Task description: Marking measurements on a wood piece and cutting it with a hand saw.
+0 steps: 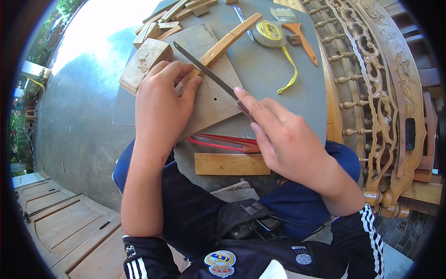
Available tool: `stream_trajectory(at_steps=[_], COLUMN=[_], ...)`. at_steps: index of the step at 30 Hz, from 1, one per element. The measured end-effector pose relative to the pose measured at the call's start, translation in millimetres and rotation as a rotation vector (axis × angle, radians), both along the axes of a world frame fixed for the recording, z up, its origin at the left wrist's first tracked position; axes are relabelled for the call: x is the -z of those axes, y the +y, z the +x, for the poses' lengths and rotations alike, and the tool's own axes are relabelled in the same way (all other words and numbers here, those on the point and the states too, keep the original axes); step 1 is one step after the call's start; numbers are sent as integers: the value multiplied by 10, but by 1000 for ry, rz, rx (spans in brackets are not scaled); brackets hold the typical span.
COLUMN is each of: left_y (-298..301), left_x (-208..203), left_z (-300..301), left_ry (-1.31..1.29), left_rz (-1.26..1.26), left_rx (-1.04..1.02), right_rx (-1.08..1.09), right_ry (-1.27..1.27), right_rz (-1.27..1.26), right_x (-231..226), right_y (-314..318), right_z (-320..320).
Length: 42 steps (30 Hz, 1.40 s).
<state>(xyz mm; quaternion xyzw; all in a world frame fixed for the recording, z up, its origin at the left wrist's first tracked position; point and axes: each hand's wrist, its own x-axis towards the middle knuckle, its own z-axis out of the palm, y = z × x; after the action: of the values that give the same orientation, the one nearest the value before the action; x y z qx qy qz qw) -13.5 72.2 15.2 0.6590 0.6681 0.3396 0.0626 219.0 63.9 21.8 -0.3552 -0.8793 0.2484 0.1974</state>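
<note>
My left hand [165,93] is closed on the near end of a narrow wooden strip [232,36], thumb and fingers pinching its sides. The strip lies slantwise over a flat grey-brown board [218,100], its far end reaching past the board. My right hand [283,132] grips the dark handle of a long, thin, dark tapered blade [211,74]; whether it is a file or a knife I cannot tell. The index finger stretches along the handle. The blade crosses the strip just beyond my left fingertips. A wooden block [146,63] sits beside my left hand.
Several wood offcuts [148,32] lie at the far left of the grey work surface [302,97]. A pen [241,21], a round yellow tape reel [269,33] and a paintbrush [304,44] are far right. Nearer are a red tool [218,142], a wooden block [232,164] and carved furniture [399,102].
</note>
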Motion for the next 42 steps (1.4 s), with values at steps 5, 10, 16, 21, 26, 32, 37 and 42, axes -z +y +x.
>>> stream_trajectory(at_steps=[5,10,16,21,26,32,37,42], left_y=[40,72,93,59,289,195,225,260], left_x=[34,66,106,127,294,333,300,284], left_z=[26,73,59,-100,163,28,43,129], left_ry=[29,26,5,55,11,19,7,9], left_rz=[17,76,95,102,215,201,214,162], left_rx=[-22,-17,-12,11,-2,-49,-25,-47], right_rx=[42,40,48,44,50,-18,10,35], right_ry=[-69,-97,-124,-135,-73,-3,24,-34], right_rz=[15,43,36,-53,89,64,81,91], right_x=[-32,-69,-112,-228,-221,-44,30,-122], right_y=[-30,-16,-15,-64,9,63,89,53], right_z=[14,76,100,22,142,-20,9,112])
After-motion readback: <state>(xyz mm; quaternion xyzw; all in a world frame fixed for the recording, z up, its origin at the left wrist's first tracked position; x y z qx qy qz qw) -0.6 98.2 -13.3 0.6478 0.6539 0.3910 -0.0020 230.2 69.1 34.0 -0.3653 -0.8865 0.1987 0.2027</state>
